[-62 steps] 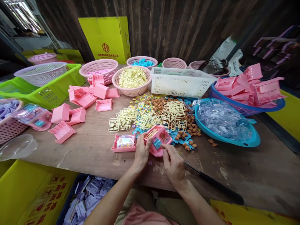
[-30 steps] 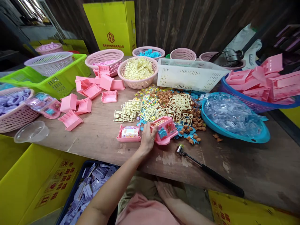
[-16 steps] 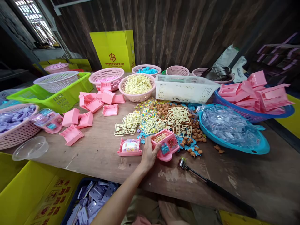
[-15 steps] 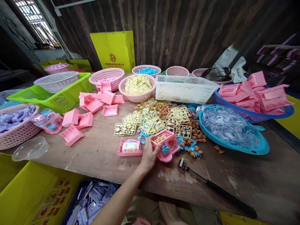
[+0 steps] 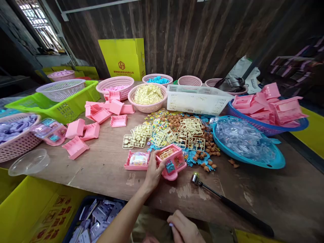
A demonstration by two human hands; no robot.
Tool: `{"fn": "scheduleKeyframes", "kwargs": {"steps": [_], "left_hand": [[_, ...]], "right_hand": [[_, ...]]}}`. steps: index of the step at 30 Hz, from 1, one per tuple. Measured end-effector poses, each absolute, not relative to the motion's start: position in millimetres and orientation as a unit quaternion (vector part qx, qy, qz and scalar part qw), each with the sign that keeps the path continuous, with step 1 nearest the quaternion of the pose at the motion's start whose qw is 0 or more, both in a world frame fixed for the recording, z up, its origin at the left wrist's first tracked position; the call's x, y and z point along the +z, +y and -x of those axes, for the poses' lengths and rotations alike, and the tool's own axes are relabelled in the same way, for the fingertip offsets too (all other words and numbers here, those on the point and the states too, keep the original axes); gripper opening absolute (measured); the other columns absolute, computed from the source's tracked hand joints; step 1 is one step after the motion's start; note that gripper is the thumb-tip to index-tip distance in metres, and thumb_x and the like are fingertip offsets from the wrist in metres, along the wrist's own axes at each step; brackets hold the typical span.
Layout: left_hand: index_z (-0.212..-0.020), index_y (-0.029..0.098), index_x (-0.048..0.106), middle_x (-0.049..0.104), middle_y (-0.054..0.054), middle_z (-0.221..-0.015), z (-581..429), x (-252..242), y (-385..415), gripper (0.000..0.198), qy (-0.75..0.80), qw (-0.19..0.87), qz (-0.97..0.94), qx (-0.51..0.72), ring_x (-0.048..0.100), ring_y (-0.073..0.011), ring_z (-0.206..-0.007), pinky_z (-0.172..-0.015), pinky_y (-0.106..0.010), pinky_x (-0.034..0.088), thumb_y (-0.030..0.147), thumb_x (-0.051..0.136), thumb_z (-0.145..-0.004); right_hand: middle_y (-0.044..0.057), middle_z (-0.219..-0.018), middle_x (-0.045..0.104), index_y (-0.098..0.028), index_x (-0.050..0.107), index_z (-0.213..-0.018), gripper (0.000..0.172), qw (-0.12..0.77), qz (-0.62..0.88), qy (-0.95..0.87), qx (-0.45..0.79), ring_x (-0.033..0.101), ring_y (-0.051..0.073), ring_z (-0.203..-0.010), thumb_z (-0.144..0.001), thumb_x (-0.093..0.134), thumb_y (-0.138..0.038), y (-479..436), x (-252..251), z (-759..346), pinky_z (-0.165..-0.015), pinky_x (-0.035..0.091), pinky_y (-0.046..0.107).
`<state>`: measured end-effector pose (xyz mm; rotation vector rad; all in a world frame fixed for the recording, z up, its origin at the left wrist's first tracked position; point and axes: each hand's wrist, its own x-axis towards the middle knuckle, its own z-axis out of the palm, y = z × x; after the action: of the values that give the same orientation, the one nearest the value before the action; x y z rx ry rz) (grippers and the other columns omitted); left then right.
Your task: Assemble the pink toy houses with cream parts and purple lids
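Note:
My left hand is closed on the left side of a pink toy house, which is tilted above the table's front part. Inside its open top lies a cream frame of small parts, and a blue piece shows on its front. Below the table edge, over my lap, my right hand pinches a small purple piece; most of that piece is hidden by the fingers. Just left of my left hand sits a pink tray with a printed white packet in it. A black-handled hammer lies to the right.
Cream part frames, brown figures and blue pieces are heaped behind the house. Pink boxes lie at left. A blue basin of clear parts stands right. Baskets and a white crate line the back.
My right hand has risen into fuller view at the bottom, with a small purple piece now showing in its fingers. My left hand and the pink house have shifted slightly left and down.

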<state>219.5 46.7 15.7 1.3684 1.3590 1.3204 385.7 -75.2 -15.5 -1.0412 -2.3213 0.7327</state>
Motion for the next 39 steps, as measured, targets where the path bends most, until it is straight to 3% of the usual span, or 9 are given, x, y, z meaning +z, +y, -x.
{"fn": "scheduleKeyframes", "kwargs": {"steps": [4, 7, 11, 20, 25, 39], "left_hand": [[-0.111, 0.020, 0.046, 0.052, -0.007, -0.108, -225.0, 16.9, 42.0, 0.036, 0.554, 0.378, -0.528, 0.521, 0.051, -0.0212, -0.102, -0.091, -0.036, 0.040, 0.044, 0.048, -0.084], [-0.112, 0.020, 0.045, 0.051, -0.007, -0.110, -230.4, 15.8, 39.6, 0.035, 0.564, 0.375, -0.517, 0.523, 0.051, -0.0212, -0.104, -0.093, -0.038, 0.040, 0.043, 0.048, -0.085], [-0.113, 0.021, 0.044, 0.050, -0.007, -0.113, -235.2, 15.0, 36.5, 0.035, 0.574, 0.366, -0.518, 0.519, 0.049, -0.0213, -0.108, -0.096, -0.039, 0.038, 0.042, 0.047, -0.086], [-0.111, 0.020, 0.047, 0.051, -0.006, -0.107, -237.7, 19.1, 36.1, 0.033, 0.581, 0.341, -0.537, 0.508, 0.049, -0.0201, -0.103, -0.094, -0.038, 0.039, 0.042, 0.045, -0.086], [-0.110, 0.019, 0.047, 0.050, -0.007, -0.107, -238.4, 20.9, 37.7, 0.033, 0.581, 0.344, -0.535, 0.507, 0.048, -0.0206, -0.103, -0.092, -0.037, 0.039, 0.043, 0.044, -0.086], [-0.111, 0.020, 0.047, 0.050, -0.006, -0.108, -239.2, 22.9, 37.3, 0.034, 0.588, 0.328, -0.549, 0.495, 0.047, -0.0202, -0.106, -0.096, -0.037, 0.036, 0.043, 0.043, -0.087]], "right_hand": [[0.004, -0.080, 0.064, -0.019, 0.057, -0.101, 0.018, 0.418, 0.414, -0.792, 0.164, 0.062, 0.013, -0.069, -0.088, 0.045, -0.015, -34.9, 35.2, -390.8, -0.063, 0.051, 0.020], [0.002, -0.076, 0.063, -0.019, 0.060, -0.097, 0.013, 0.458, 0.460, -0.752, 0.112, 0.061, 0.012, -0.061, -0.087, 0.052, -0.020, -6.5, 43.7, -387.0, -0.056, 0.050, 0.020], [0.003, -0.075, 0.064, -0.018, 0.061, -0.091, 0.010, 0.494, 0.472, -0.727, 0.064, 0.062, 0.013, -0.064, -0.087, 0.053, -0.021, 13.6, 37.5, -371.8, -0.058, 0.051, 0.022], [0.003, -0.076, 0.067, -0.017, 0.061, -0.088, 0.012, 0.496, 0.486, -0.717, 0.063, 0.065, 0.013, -0.068, -0.089, 0.049, -0.020, 14.5, 35.4, -368.3, -0.062, 0.051, 0.022], [0.001, -0.068, 0.066, -0.017, 0.060, -0.082, 0.014, 0.465, 0.496, -0.731, 0.052, 0.063, 0.012, -0.059, -0.089, 0.049, -0.023, 19.2, 41.5, -373.1, -0.055, 0.048, 0.021], [0.001, -0.066, 0.062, -0.018, 0.054, -0.080, 0.016, 0.440, 0.476, -0.762, -0.003, 0.060, 0.012, -0.059, -0.091, 0.044, -0.019, 21.5, 45.1, -371.3, -0.055, 0.045, 0.021]]}}
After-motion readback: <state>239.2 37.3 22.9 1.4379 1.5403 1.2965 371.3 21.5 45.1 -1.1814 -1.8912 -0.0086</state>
